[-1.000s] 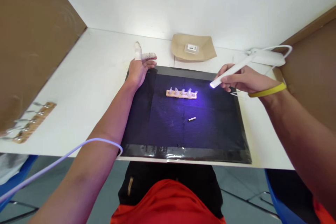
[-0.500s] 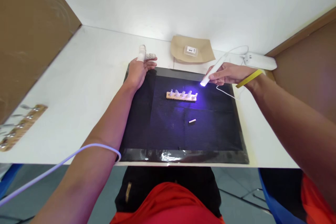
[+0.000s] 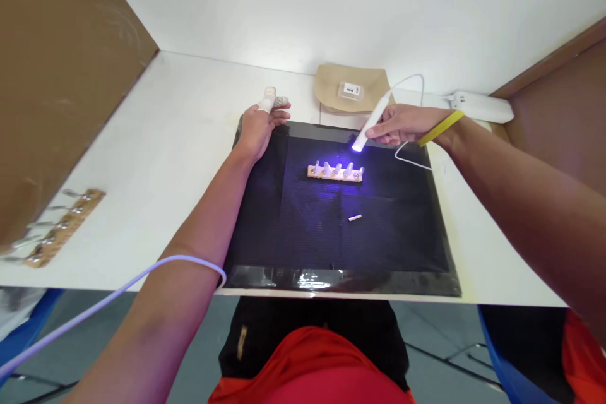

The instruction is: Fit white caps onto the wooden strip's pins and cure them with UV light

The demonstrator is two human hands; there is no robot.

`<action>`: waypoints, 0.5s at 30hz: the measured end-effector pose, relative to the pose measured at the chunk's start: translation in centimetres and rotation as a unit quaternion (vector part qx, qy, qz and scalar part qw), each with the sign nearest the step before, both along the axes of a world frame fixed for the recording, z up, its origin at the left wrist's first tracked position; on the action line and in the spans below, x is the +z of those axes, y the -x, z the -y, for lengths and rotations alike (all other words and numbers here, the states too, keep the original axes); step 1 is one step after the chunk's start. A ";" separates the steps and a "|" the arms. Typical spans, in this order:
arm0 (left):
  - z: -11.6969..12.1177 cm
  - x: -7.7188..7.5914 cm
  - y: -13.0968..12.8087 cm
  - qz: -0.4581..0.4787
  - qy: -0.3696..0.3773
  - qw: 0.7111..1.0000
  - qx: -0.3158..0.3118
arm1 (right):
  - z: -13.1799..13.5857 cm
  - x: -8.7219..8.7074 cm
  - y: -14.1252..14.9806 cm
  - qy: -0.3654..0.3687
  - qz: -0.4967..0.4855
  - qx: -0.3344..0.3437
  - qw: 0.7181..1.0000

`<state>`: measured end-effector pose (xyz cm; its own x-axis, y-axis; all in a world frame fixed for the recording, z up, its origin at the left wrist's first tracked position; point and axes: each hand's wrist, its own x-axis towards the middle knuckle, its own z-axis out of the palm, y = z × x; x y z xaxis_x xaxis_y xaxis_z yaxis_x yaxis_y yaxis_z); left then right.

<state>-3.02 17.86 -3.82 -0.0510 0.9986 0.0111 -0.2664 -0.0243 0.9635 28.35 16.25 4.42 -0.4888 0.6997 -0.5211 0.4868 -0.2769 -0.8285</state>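
My right hand (image 3: 395,124) grips a white pen-shaped UV lamp (image 3: 372,121), its lit violet tip pointing down. Just below the tip, apart from it, a small wooden strip (image 3: 335,175) carries several clear false nails (image 3: 349,170) standing up in a row. Both lie over a black mat (image 3: 312,233), which glows violet around the strip. My left hand (image 3: 258,129) rests at the mat's far left corner, fingers stretched out and holding nothing visible. White wrapping covers its thumb and a finger. A short white stick (image 3: 355,218) lies on the mat nearer me.
A cardboard tray (image 3: 326,91) with a small clear box (image 3: 351,90) stands against the back wall. A white power strip (image 3: 483,106) is at the right. Another wooden strip (image 3: 66,227) with upright pieces lies far left. A white cable (image 3: 108,303) crosses my left forearm.
My right hand has moved left with the UV lamp, bringing its lit tip closer above the strip and tilting it more upright. The left hand's wrapped thumb has drawn in toward its fingers.
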 end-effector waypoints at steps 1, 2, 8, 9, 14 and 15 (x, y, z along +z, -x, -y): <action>-0.1 -0.1 0.0 0.008 0.001 1.000 0.005 | 0.0 0.0 0.3 -0.003 -0.002 -0.003 1.000; -0.1 -0.1 0.0 0.018 0.002 1.000 0.011 | 0.0 0.1 0.6 -0.008 -0.004 -0.009 1.000; -0.3 -0.1 0.3 0.055 0.015 0.998 0.019 | -0.1 0.2 2.4 -0.019 -0.021 -0.003 1.000; -0.3 0.0 0.3 0.052 0.019 0.998 0.019 | -0.2 0.1 2.6 -0.014 -0.022 0.004 1.000; 0.0 0.7 0.2 0.025 0.016 1.000 0.008 | -0.7 -0.4 3.5 -0.021 -0.040 0.036 0.998; 0.0 0.8 0.2 0.022 0.017 1.000 0.007 | -0.7 -0.4 3.7 -0.022 -0.044 0.038 0.998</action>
<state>-3.22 17.84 -3.03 -0.0648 0.9976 -0.0253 -0.3084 0.0041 0.9513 24.62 16.94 4.05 -0.5841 0.6800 -0.4431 0.4303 -0.2035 -0.8795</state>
